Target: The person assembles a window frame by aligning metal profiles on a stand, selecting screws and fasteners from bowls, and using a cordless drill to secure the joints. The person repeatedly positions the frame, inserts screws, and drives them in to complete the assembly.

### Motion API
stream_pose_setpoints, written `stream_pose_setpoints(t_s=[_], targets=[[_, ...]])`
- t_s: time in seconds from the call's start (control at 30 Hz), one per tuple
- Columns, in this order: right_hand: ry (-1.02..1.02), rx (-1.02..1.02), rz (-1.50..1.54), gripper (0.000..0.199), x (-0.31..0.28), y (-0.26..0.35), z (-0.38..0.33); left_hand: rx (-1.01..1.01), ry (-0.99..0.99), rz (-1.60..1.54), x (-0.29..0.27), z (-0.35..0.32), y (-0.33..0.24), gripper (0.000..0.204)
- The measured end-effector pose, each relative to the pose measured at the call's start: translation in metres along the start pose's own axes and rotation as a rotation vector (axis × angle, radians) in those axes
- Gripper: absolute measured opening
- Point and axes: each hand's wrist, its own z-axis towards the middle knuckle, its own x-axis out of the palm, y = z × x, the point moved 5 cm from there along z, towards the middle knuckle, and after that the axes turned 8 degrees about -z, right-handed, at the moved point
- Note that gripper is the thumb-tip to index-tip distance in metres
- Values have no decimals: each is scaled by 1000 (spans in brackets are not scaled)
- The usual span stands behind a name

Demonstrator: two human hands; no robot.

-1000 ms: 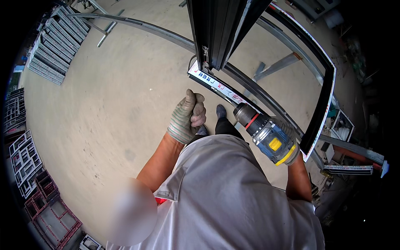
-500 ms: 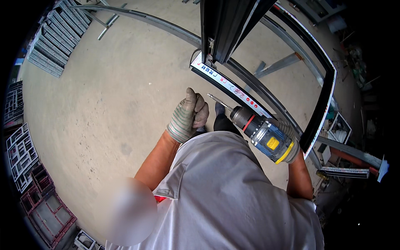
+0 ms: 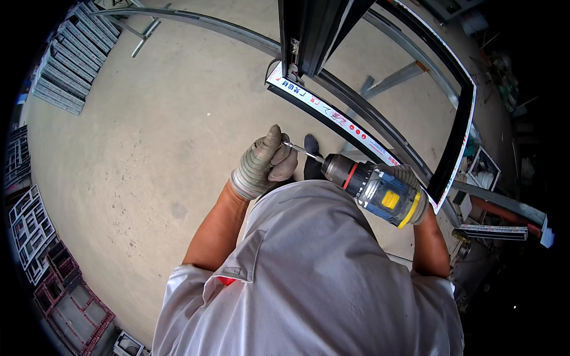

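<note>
Blue drill (image 3: 375, 193) sits gripped in right hand (image 3: 406, 174), bit (image 3: 306, 152) seemingly touching curled left hand (image 3: 265, 160).

The drill (image 3: 383, 196) is blue, black and yellow, ringed red; the left glove (image 3: 254, 171) is green-striped grey.

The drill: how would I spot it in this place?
Find the large black frame at upper right. By its lowest corner, the gloved right hand holds the drill. Its blue-grey body, ringed red and patched yellow, sets it apart from the black frame.

Drill (image 3: 380, 193) in right hand (image 3: 423, 204), frame (image 3: 338, 118) beyond
</note>
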Motion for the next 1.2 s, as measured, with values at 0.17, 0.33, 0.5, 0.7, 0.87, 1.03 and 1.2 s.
stream_pose_setpoints(t_s=[0.17,0.33,0.5,0.7,0.87,1.03,1.2], targets=[[-35,-298,-471,63,-3,15,-8,-53,-30,95,-12,-3,5,55],[-3,470,481,63,5,-7,-11,-81,-112,156,-13,-10,8,53],[102,200,241,72,-7,5,-6,-43,-154,361,-6,-8,4,51],[168,-190,-318,73,-19,37,-3,-168,-170,391,3,-11,10,50],[128,-281,-572,77,-37,20,-15,-125,-185,225,16,14,27,50],[30,-351,-801,56,-56,-6,-28,6,-227,161,38,48,51,53],[-98,-418,-908,49,-83,-41,-35,115,-199,213,59,73,87,63]])
